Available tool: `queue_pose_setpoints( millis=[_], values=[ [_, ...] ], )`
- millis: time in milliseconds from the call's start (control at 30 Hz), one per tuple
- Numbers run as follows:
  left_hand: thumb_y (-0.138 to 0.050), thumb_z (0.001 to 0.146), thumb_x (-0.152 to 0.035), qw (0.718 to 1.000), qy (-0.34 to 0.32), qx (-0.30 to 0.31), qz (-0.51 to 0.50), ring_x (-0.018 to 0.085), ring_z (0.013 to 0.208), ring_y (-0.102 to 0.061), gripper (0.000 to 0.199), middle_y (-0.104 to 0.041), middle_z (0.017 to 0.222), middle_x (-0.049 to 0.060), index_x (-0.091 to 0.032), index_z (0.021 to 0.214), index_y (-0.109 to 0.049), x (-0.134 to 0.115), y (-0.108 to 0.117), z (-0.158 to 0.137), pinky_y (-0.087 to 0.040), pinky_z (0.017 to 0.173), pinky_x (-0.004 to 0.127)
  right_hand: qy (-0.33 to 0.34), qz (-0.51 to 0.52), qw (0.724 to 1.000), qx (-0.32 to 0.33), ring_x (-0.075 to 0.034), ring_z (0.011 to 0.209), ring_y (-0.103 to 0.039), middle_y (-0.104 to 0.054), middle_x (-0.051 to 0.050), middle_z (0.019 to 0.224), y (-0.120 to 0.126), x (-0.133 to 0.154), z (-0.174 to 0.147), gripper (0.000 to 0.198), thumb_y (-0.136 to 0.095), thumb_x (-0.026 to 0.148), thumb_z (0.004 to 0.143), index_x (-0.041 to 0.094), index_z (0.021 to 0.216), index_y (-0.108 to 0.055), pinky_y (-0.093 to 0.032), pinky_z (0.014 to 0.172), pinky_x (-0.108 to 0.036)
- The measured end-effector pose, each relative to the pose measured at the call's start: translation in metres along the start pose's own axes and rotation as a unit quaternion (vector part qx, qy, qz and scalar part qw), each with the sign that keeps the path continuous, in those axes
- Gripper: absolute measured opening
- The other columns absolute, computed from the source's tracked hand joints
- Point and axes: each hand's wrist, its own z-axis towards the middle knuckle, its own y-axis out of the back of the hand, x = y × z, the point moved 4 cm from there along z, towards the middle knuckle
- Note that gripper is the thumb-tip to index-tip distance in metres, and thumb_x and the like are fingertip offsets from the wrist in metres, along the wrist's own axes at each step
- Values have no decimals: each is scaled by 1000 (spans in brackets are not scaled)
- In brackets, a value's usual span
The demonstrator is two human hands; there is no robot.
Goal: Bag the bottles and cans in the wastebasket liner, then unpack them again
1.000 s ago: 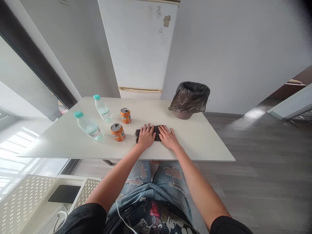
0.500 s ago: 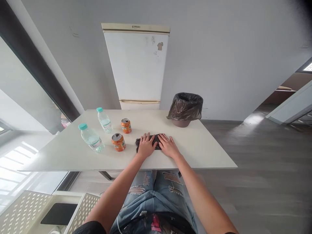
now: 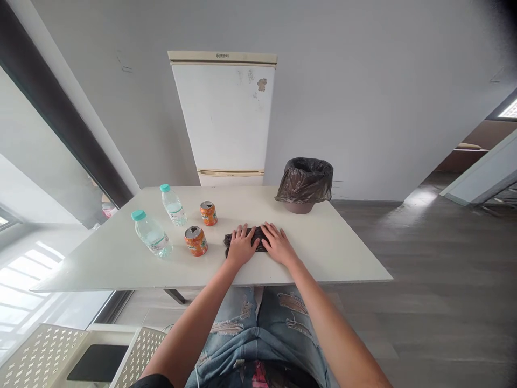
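Flat on the white table lies a crumpled black plastic bag, pressed into a low strip. My left hand rests on its left part, palm down with fingers spread. On its right end lies my right hand, also flat with fingers apart. Both palms cover much of the bag. To the left of my left hand stand two orange drink cans, the nearer can and the farther can, both with opened tops.
Two clear bottles with teal caps, a nearer bottle and a farther bottle, stand left of the cans. A bin lined with a black bag is at the back right. Behind the table stands a white fridge.
The whole view has shifted slightly, so the table and fridge sit a little lower in the picture. Both hands stay flat on the bag.
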Motion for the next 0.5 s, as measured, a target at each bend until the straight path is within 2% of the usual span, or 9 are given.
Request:
queue_pose_setpoints(
  millis=[100, 167, 267, 367, 433, 500],
  values=[
    [-42, 109, -44, 999, 12, -42, -28, 37, 154, -42, 54, -51, 164, 16, -23, 157, -54, -3, 23, -1, -38, 123, 61, -7, 39, 995, -95, -30, 151, -42, -48, -14, 163, 14, -3, -5, 53, -35, 34, 107, 19, 154, -55, -40, 121, -50],
    [-38, 110, -32, 996, -2, -80, -44, 33, 149, -48, 46, -58, 155, 15, -21, 146, -63, -4, 43, -9, -41, 122, 54, -33, 62, 985, -155, -31, 132, -55, -63, -16, 142, 23, -8, -10, 45, -37, 32, 107, 19, 137, -67, -48, 110, -47],
    [-40, 109, -24, 994, -15, -94, -60, 28, 121, -63, 38, -71, 126, 14, -21, 123, -75, 8, 62, -31, -52, 107, 46, -62, 81, 976, -193, -30, 110, -59, -70, -14, 113, 30, -14, -16, 37, -40, 30, 106, 20, 113, -74, -52, 98, -44],
    [-50, 106, -27, 995, -5, -65, -79, 27, 104, -65, 29, -71, 110, 11, -22, 115, -77, 32, 66, -57, -56, 96, 43, -35, 107, 982, -152, -28, 103, -60, -71, -11, 103, 33, -15, -19, 30, -46, 28, 104, 20, 108, -75, -53, 96, -42],
    [-55, 105, -28, 995, -8, -42, -86, 27, 105, -65, 28, -70, 114, 11, -22, 121, -76, 46, 64, -69, -56, 97, 44, 0, 111, 989, -94, -28, 108, -61, -72, -10, 111, 34, -13, -24, 29, -52, 33, 104, 22, 117, -75, -53, 98, -42],
    [-57, 104, -32, 997, -19, -21, -75, 29, 113, -64, 33, -69, 123, 13, -21, 131, -72, 55, 63, -77, -55, 101, 46, 22, 82, 995, -42, -29, 117, -60, -69, -11, 127, 34, -10, -33, 36, -57, 43, 104, 25, 131, -71, -52, 102, -45]
  ],
)
